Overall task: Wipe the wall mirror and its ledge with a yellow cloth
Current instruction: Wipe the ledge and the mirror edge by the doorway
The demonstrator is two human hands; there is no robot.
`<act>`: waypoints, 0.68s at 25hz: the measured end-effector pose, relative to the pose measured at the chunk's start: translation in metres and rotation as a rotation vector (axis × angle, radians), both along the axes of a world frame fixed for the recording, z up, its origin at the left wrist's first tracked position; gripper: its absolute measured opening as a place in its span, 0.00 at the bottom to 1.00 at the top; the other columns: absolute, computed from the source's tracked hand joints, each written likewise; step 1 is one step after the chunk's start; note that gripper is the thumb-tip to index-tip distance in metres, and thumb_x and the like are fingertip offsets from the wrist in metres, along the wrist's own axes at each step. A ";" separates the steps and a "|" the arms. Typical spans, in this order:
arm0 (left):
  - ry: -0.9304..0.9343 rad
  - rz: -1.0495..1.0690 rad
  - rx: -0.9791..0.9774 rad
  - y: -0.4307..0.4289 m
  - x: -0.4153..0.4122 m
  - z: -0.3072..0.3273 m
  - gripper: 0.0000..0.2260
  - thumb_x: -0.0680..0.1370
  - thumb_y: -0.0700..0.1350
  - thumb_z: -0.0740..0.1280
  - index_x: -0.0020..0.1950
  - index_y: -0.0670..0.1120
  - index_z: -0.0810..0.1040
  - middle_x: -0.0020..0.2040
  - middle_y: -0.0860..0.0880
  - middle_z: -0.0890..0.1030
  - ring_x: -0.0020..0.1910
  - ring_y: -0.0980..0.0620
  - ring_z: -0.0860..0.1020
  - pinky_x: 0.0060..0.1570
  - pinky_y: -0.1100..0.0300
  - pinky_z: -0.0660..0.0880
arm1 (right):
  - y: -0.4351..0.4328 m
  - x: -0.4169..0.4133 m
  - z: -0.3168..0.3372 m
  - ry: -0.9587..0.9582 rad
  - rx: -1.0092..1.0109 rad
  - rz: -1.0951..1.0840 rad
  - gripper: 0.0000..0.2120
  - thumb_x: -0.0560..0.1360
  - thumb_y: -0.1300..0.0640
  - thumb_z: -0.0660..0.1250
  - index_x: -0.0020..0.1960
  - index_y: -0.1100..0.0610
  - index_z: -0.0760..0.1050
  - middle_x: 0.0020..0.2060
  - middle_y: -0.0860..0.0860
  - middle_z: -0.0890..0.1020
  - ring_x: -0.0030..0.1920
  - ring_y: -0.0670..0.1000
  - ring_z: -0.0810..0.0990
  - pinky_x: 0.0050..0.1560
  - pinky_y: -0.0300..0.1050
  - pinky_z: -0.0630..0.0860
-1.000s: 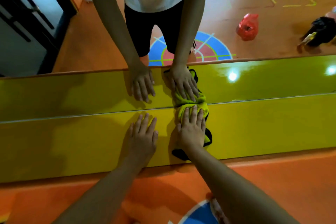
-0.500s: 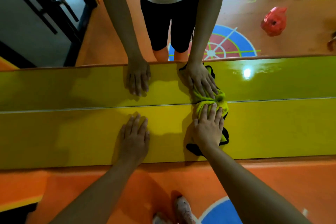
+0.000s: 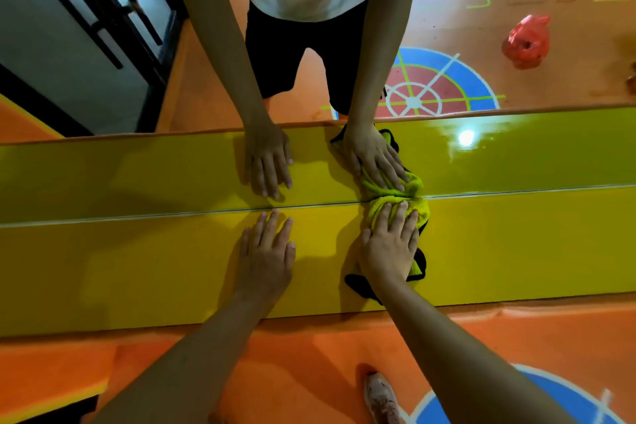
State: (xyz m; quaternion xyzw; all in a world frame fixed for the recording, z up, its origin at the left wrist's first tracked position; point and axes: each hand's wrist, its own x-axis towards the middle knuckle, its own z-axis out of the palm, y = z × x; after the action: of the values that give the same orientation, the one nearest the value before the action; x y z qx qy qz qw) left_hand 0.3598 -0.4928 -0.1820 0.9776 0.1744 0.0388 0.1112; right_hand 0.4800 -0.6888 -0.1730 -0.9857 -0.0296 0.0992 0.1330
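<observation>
Right hand (image 3: 390, 244), fingers straight, presses my yellow cloth (image 3: 418, 208) against the ledge (image 3: 137, 268) at the mirror (image 3: 103, 45). Left hand (image 3: 266, 251) lies flat, holding nothing. Mid-ledge, I reckon, with plenty left to wipe.

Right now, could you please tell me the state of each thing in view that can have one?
mirror: upright, reflecting arms and floor.
ledge: glossy, lying along the mirror's foot.
yellow cloth: bunched on the ledge, touching the mirror.
left hand: flat on the ledge, fingers straight, holding nothing.
right hand: fingers straight, pressing the yellow cloth down.
</observation>
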 end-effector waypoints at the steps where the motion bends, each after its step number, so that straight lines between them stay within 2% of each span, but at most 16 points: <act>1: -0.016 -0.014 -0.008 0.022 -0.010 0.000 0.24 0.83 0.54 0.52 0.78 0.51 0.70 0.81 0.47 0.65 0.81 0.45 0.61 0.76 0.40 0.57 | 0.022 -0.011 0.000 -0.003 -0.005 0.000 0.34 0.83 0.46 0.57 0.84 0.56 0.49 0.83 0.59 0.46 0.82 0.64 0.42 0.80 0.61 0.48; 6: -0.069 -0.056 -0.004 0.151 -0.081 -0.003 0.23 0.84 0.54 0.53 0.78 0.52 0.71 0.81 0.47 0.65 0.81 0.46 0.61 0.76 0.41 0.56 | 0.163 -0.083 0.005 0.001 0.039 -0.010 0.34 0.83 0.47 0.56 0.84 0.57 0.48 0.83 0.59 0.45 0.82 0.64 0.42 0.80 0.61 0.46; 11: -0.010 -0.045 0.038 0.263 -0.162 0.000 0.23 0.85 0.54 0.52 0.77 0.51 0.72 0.79 0.45 0.68 0.79 0.43 0.64 0.74 0.39 0.61 | 0.298 -0.155 0.013 0.081 0.059 0.089 0.35 0.84 0.47 0.55 0.84 0.56 0.41 0.82 0.59 0.38 0.81 0.64 0.35 0.80 0.59 0.40; 17: 0.070 0.046 0.063 0.346 -0.225 0.017 0.23 0.83 0.54 0.52 0.76 0.51 0.72 0.78 0.46 0.69 0.79 0.42 0.65 0.72 0.39 0.65 | 0.383 -0.207 0.022 0.118 0.069 0.198 0.36 0.85 0.47 0.53 0.83 0.55 0.38 0.81 0.58 0.34 0.80 0.63 0.32 0.80 0.58 0.37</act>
State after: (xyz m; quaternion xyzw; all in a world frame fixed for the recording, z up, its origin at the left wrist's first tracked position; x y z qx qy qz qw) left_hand 0.1352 -0.1469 -0.1646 0.9771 0.1991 0.0125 0.0735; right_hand 0.2729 -0.3056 -0.1513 -0.9652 -0.1226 0.1687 0.1577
